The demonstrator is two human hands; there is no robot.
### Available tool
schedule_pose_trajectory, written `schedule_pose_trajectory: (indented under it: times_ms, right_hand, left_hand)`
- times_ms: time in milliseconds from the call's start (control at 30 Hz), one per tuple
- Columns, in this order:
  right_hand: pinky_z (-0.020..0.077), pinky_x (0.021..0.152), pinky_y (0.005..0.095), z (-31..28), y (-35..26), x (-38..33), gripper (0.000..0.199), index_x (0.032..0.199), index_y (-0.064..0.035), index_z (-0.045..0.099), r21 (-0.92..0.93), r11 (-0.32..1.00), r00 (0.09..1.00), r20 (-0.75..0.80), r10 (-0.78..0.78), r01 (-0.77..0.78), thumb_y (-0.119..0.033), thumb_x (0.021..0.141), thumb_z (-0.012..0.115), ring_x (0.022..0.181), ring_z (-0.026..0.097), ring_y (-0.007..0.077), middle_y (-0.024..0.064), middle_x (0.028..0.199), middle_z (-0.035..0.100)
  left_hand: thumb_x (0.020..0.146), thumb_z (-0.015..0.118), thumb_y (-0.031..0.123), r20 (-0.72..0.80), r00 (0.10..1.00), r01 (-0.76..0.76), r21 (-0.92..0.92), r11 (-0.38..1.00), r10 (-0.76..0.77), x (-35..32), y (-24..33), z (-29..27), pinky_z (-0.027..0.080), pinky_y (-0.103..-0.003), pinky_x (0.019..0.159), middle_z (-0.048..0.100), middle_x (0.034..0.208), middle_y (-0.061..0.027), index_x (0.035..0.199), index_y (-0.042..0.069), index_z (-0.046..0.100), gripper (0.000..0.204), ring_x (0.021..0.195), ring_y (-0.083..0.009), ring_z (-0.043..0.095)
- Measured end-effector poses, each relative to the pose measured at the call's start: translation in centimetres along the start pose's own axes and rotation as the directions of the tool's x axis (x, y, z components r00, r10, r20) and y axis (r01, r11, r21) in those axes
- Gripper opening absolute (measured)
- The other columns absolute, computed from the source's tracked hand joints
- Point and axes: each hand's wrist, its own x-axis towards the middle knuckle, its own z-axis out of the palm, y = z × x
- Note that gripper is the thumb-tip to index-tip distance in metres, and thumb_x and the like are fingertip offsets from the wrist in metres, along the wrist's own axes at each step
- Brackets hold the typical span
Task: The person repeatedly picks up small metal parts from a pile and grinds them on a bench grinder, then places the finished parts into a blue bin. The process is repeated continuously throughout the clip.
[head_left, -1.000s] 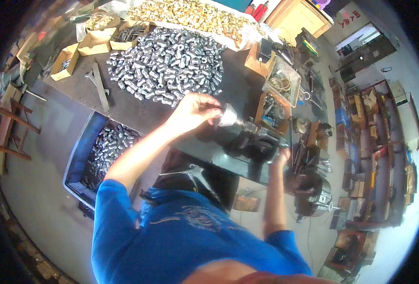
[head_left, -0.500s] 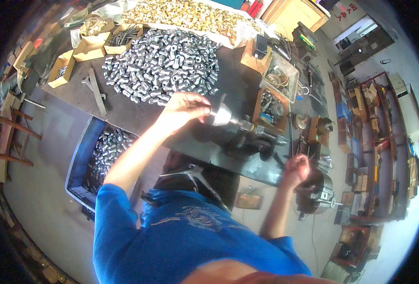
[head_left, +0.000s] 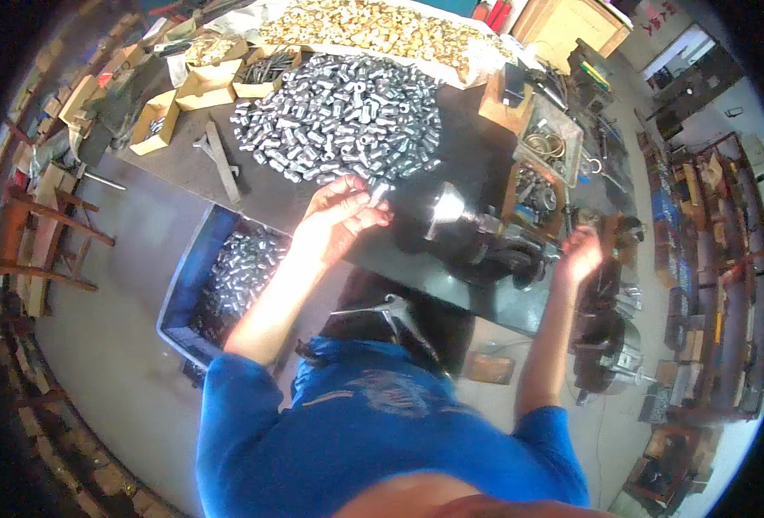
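My left hand [head_left: 337,223] pinches a small shiny metal fitting [head_left: 381,192] between thumb and fingers, just in front of the heap of similar fittings [head_left: 334,121] on the dark bench [head_left: 265,194]. To the right of it, apart, sits the bright metal chuck [head_left: 451,207] of a small bench machine [head_left: 515,259]. My right hand [head_left: 582,255] is beyond the machine's right end, its fingers curled and slightly blurred. Whatever is in that grip is hidden.
Below the bench's left edge stands a blue bin [head_left: 175,302] of fittings. Brass-coloured parts [head_left: 382,30] lie at the back. A wrench [head_left: 218,164], open cardboard boxes [head_left: 207,86] and a parts tray [head_left: 533,194] share the bench. A motor [head_left: 606,350] stands at right.
My left hand has come away from the chuck and now holds a fitting clear of it. My right hand has moved farther forward past the machine's end. The view has shifted.
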Motion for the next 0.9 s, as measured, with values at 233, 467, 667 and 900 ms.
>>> schedule_pose_trajectory:
  times_ms: [233,467,667,900]
  right_hand:
    - [0.0200,0.039,0.0176,-4.4,-4.3,-5.8,0.017,0.081,-0.0007,0.051,0.284,0.959,0.977,0.208,-0.037,-0.024,-0.015,0.086,0.045,0.047,0.030,0.0045,-0.0006,0.060,0.039]
    - [0.0222,0.039,0.0190,-7.9,2.7,-8.1,0.015,0.080,-0.0019,0.055,0.200,0.933,0.953,0.006,0.304,-0.299,-0.016,0.083,0.051,0.049,0.033,0.0054,-0.0027,0.061,0.042]
    - [0.0238,0.041,0.0199,-5.6,5.4,-5.9,0.015,0.078,-0.0022,0.057,0.060,0.948,0.945,-0.080,0.316,-0.312,-0.013,0.082,0.048,0.051,0.035,0.0054,-0.0025,0.063,0.043]
    - [0.0231,0.040,0.0194,-6.0,5.2,-6.4,0.016,0.079,-0.0019,0.057,0.083,0.932,0.933,-0.046,0.357,-0.352,-0.014,0.083,0.046,0.048,0.032,0.0046,-0.0029,0.062,0.042]
  left_hand:
    - [0.084,0.052,0.004,0.052,0.997,-0.056,-0.016,0.998,0.057,-1.1,1.1,1.5,0.045,-0.053,0.087,0.056,0.099,-0.0204,0.118,-0.002,0.046,0.035,0.098,-0.0320,0.055]
    - [0.086,0.048,0.006,0.101,0.994,-0.033,-0.005,0.999,0.033,-0.6,1.0,2.8,0.045,-0.054,0.088,0.055,0.101,-0.0220,0.122,-0.004,0.042,0.037,0.099,-0.0336,0.056]
    - [0.086,0.047,0.003,-0.043,0.996,-0.063,0.197,0.978,0.073,-2.9,2.6,0.2,0.046,-0.052,0.088,0.058,0.100,-0.0217,0.119,-0.004,0.046,0.034,0.097,-0.0324,0.058]
    - [0.071,0.058,0.004,-0.447,0.839,0.484,0.873,-0.051,0.309,-15.2,5.9,-15.1,0.051,-0.037,0.064,0.065,0.081,-0.0177,0.094,-0.001,0.061,0.024,0.072,-0.0280,0.065]
